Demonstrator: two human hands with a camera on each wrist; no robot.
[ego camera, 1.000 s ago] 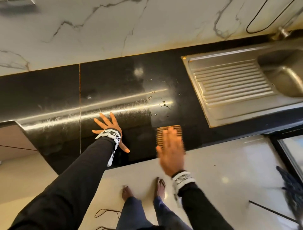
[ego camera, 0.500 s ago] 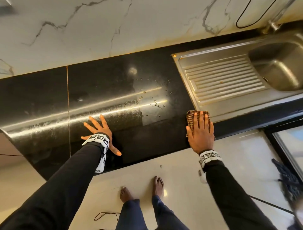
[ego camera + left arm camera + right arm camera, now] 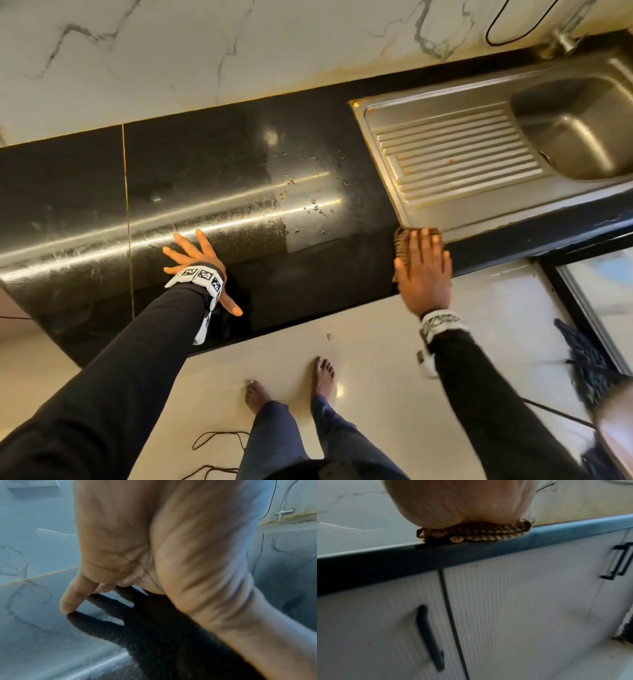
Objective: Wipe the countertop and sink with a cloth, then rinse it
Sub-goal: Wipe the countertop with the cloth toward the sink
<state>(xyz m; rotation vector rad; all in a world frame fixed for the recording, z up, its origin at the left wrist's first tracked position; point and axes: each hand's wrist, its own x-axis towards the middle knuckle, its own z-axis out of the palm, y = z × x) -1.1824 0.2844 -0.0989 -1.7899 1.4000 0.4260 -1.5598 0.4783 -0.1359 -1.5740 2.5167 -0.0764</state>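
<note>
So on my feed right now: the right hand (image 3: 423,270) is flat on top of the cloth (image 3: 401,244), fingers straight, pressing it down at the front edge of the black countertop (image 3: 308,274), right below the corner of the steel sink (image 3: 455,150) drainboard. From the right wrist view the checked brown cloth (image 3: 476,532) is bunched under the palm, right at the counter lip above the white cabinet doors (image 3: 513,608). The left hand (image 3: 197,260) is spread wide, planted on the counter well to the left, holding nothing. Some water droplets (image 3: 315,205) sit between the two hands. The left wrist view shows fingertips (image 3: 68,607) touching the glossy surface.
</note>
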